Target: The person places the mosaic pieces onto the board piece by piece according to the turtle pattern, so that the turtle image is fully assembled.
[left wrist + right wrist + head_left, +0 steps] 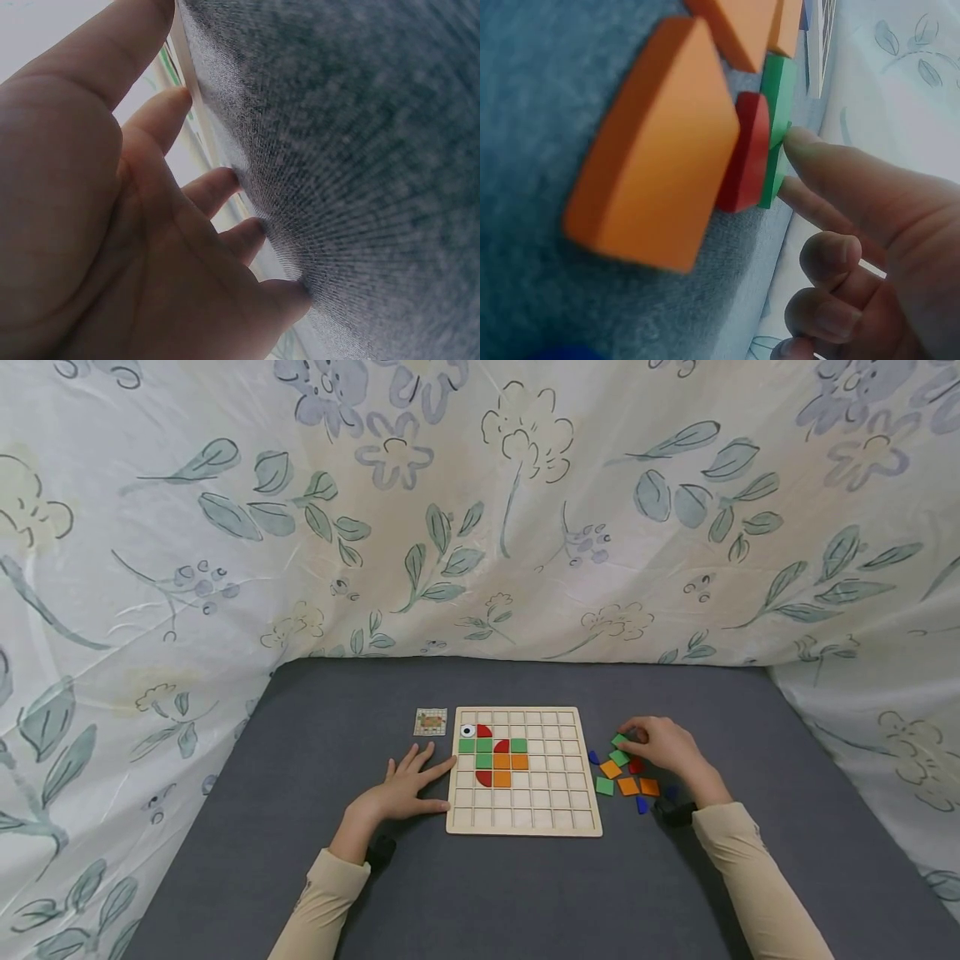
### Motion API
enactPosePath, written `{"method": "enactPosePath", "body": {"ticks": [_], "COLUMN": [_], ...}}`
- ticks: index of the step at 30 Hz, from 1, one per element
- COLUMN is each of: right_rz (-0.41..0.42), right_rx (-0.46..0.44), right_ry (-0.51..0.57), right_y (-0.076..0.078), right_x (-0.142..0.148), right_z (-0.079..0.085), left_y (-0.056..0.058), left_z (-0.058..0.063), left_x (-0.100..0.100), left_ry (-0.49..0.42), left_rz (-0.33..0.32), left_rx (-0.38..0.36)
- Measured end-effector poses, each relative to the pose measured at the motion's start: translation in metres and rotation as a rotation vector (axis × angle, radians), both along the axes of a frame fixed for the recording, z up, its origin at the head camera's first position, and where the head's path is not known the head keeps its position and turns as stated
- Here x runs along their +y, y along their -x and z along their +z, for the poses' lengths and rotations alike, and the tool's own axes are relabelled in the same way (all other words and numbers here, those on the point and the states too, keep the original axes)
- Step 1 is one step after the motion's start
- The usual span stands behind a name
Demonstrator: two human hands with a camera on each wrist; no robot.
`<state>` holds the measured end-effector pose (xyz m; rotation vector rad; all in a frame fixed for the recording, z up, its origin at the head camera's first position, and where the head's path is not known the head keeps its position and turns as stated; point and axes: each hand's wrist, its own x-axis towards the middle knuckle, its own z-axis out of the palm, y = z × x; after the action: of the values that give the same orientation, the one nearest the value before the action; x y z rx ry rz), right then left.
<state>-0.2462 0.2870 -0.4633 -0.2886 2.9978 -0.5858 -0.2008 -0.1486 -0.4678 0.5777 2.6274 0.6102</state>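
Note:
A wooden grid board (pixel 555 793) lies on the dark cloth. My left hand (pixel 401 793) rests with spread fingers against its left side, the thumb and a fingertip touching the edge. On the board's upper left sit an eye tile (pixel 468 731), red quarter-round tiles (pixel 483 779), green squares (pixel 467 746) and orange squares (pixel 519 762). To the right of the board, my right hand (pixel 663 745) pinches a green square tile (pixel 618 740) between thumb and index finger. Another green tile (pixel 780 82) and a red tile (pixel 748 154) lie close to those fingertips.
Loose tiles lie right of the board: a green square (pixel 604 786), orange squares (pixel 627 787) and blue pieces (pixel 641 805), some partly under the right hand. A small picture card (pixel 431 722) lies left of the board's top corner. A floral curtain (pixel 525 527) borders the table.

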Motion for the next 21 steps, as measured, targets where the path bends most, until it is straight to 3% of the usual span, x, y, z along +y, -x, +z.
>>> {"method": "enactPosePath", "body": {"ticks": [21], "right_rz": [0.005], "right_rx": [0.033], "right_ry": [-0.042], "right_y": [0.0035], "right_x": [-0.0025], "right_z": [-0.0010], "left_y": [0.0001], "left_z": [-0.0013], "left_x": [0.0002], "left_ry": [0.002], "left_rz": [0.002], "left_rx": [0.004]}}
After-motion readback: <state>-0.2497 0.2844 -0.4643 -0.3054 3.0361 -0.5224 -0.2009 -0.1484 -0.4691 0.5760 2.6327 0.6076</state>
